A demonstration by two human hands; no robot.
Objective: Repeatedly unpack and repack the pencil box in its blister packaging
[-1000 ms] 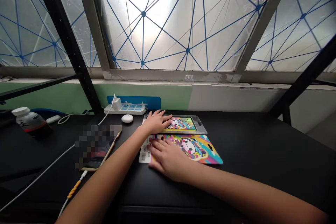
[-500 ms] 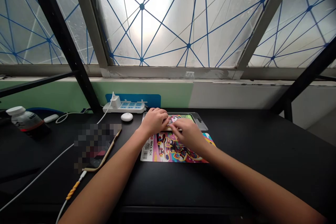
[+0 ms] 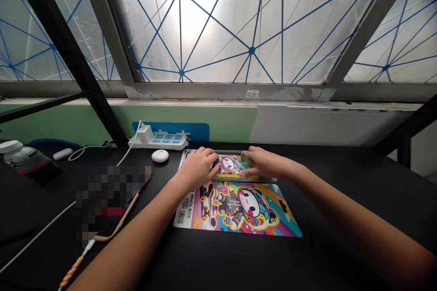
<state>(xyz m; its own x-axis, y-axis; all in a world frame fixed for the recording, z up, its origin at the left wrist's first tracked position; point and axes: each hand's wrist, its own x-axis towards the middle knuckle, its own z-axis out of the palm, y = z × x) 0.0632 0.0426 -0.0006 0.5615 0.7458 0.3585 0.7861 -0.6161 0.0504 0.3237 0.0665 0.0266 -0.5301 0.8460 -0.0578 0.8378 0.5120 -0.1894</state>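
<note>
Both forearms (image 3: 146, 223) reach forward, left hand (image 3: 198, 167) palm-down, right hand (image 3: 264, 162) seemingly half-curled.

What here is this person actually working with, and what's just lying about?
Part of the job:
colourful, cartoon-printed rectangular box in a clear plastic tray, with the left hand and right hand at it
flat, colourful card printed PENCIL BOX, lying just in front

Apparently just lying about:
white plastic power strip
small, rounded white object
white-capped bottle
orange-sleeved white cable

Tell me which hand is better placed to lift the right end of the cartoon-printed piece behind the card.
Probably the right hand: its thumb and fingers spread across the right end of the cartoon-printed piece, while the left hand is at the opposite end.
</note>
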